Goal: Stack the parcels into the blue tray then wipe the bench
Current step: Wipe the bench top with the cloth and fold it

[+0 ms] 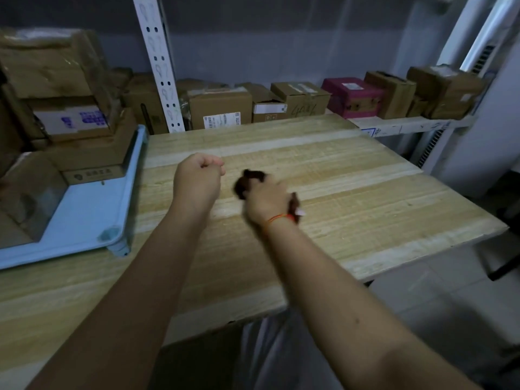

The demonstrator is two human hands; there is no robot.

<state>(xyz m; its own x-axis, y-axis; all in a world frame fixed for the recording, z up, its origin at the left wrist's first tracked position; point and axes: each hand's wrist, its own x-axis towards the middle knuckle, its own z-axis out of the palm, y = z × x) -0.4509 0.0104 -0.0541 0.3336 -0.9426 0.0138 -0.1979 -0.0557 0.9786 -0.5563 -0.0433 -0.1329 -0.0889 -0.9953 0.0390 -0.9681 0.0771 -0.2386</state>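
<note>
Pale wooden bench, shelved storeroom

Dim room here, a grey-blue wall at the back. A white perforated shelf post stands upright, a white shelf loaded with cardboard boxes and one pink box. Pale tiled floor lower right.

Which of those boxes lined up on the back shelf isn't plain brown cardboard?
The pink box, toward the right end of the shelf. Its bright pink sides and white label stand out; the boxes on either side are brown cardboard.
</note>
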